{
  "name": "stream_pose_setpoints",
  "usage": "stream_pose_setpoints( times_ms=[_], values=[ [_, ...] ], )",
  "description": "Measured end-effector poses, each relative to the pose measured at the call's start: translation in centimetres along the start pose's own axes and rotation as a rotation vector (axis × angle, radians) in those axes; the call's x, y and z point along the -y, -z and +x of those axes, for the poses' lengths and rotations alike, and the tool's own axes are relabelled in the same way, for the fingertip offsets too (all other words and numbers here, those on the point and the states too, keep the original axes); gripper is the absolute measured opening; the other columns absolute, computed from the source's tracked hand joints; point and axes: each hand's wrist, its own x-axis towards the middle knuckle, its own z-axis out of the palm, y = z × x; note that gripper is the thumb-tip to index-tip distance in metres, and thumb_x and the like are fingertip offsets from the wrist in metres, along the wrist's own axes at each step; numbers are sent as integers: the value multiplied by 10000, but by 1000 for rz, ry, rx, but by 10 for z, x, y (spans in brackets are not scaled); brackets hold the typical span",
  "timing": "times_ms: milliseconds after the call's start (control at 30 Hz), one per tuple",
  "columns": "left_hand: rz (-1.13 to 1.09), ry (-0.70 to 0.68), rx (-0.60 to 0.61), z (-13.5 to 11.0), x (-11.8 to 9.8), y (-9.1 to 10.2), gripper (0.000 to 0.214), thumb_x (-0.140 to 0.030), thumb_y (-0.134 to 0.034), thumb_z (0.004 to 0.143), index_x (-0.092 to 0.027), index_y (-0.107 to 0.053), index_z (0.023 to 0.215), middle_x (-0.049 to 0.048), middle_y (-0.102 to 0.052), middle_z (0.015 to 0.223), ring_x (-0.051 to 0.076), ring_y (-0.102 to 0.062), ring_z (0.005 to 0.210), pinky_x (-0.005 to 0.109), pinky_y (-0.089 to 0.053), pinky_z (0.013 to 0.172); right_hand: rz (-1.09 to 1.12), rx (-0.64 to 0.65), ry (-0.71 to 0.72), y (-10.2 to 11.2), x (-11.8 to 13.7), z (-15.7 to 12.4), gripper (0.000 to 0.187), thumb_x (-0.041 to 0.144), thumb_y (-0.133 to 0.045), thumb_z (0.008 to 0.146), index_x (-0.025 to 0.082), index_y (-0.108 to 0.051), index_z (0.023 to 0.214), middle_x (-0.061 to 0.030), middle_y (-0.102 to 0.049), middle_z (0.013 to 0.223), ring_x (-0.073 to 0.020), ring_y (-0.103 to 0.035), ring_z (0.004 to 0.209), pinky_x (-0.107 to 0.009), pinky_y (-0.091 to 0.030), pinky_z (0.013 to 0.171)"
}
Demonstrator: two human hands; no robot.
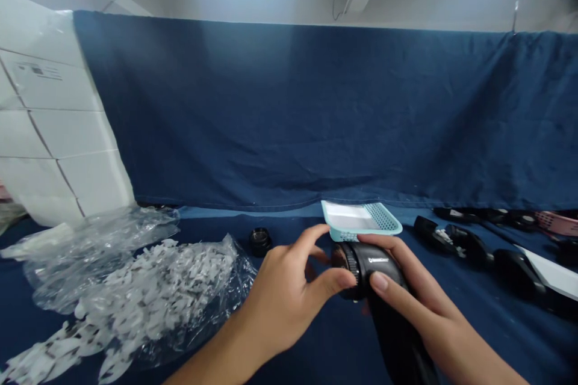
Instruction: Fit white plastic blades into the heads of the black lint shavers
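A black handheld device (383,298) with white lettering is held near the front middle of the head view, its thick handle running down to the bottom edge. My right hand (424,301) is wrapped around its neck, thumb on the near side and fingers over the top. At the device's head is a ribbed ring (350,267). My left hand (289,289) is closed on that ring, thumb on its near side and fingers curled at the far left. Part of the head's face and some fingertips are hidden. Behind my left hand stands a small black round part (260,242).
Clear plastic bags with many small whitish pieces (153,289) spread over the left. A light-blue basket (392,227) with white contents is at the back. Several black housings (469,246) and a pink basket (557,222) lie right. White boxes (58,114) and a blue curtain (280,114) stand behind.
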Motion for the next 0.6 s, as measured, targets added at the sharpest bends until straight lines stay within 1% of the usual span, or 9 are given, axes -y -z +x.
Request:
stream_pose_setpoints(
  times_ms=[67,133,200,233,300,400,467,533,600],
  values=[
    [-33,14,97,0,-4,3,457,-411,-619,880,-223,-576,1294,45,-733,884,227,-690,788,330,-546,717,-65,-30,60,0,-1,-1,386,463,-534,898,320,-493,1254,-15,-672,1019,-203,-662,857,-325,-562,806],
    [-13,-41,122,-1,-4,4,525,-324,-711,815,-312,-554,1316,51,-677,1172,266,-633,1060,395,-516,888,-129,-69,103,1,-1,-1,376,465,-535,898,320,-500,1244,-16,-661,1076,-215,-649,951,-332,-539,876],
    [13,-67,81,-3,0,5,795,-293,-828,682,-398,-459,1378,31,-455,1461,313,-460,1294,480,-410,1040,-176,-84,115,2,-1,-1,365,470,-520,908,336,-491,1246,-5,-648,1126,-215,-635,1012,-322,-531,902],
    [6,-49,57,-4,2,4,896,-308,-856,638,-410,-408,1407,37,-395,1503,328,-432,1315,503,-392,1052,-194,-79,119,2,-2,-1,363,471,-511,914,346,-480,1253,2,-646,1138,-213,-632,1029,-310,-537,892],
    [-61,28,49,-5,6,4,868,-395,-805,702,-357,-360,1446,100,-519,1398,311,-575,1161,485,-472,961,-229,-64,157,2,-3,-2,371,461,-513,916,360,-457,1268,9,-642,1171,-217,-618,1089,-285,-548,872],
    [-137,62,102,-4,6,4,548,-407,-610,886,-264,-470,1396,94,-707,1069,236,-681,891,393,-535,819,-292,-61,242,0,-5,-3,384,413,-536,911,362,-441,1279,6,-623,1231,-224,-602,1141,-269,-554,862],
    [-90,25,99,-4,4,5,596,-372,-715,805,-317,-508,1360,75,-647,1227,272,-624,1074,412,-496,908,-314,-83,267,-2,-6,-4,379,382,-542,910,356,-442,1274,4,-618,1231,-221,-601,1142,-270,-548,876],
    [-47,21,59,-4,3,6,882,-343,-860,626,-389,-433,1396,48,-505,1413,319,-498,1250,449,-437,997,-306,-107,259,-3,-7,-4,371,372,-543,908,347,-448,1266,0,-623,1206,-226,-597,1143,-272,-548,869],
    [-95,77,104,-3,4,6,852,-399,-811,691,-357,-388,1430,81,-582,1319,315,-576,1154,458,-477,936,-296,-112,258,-5,-8,-5,377,369,-546,905,342,-450,1268,-7,-620,1207,-233,-597,1143,-271,-557,841]
  ],
)
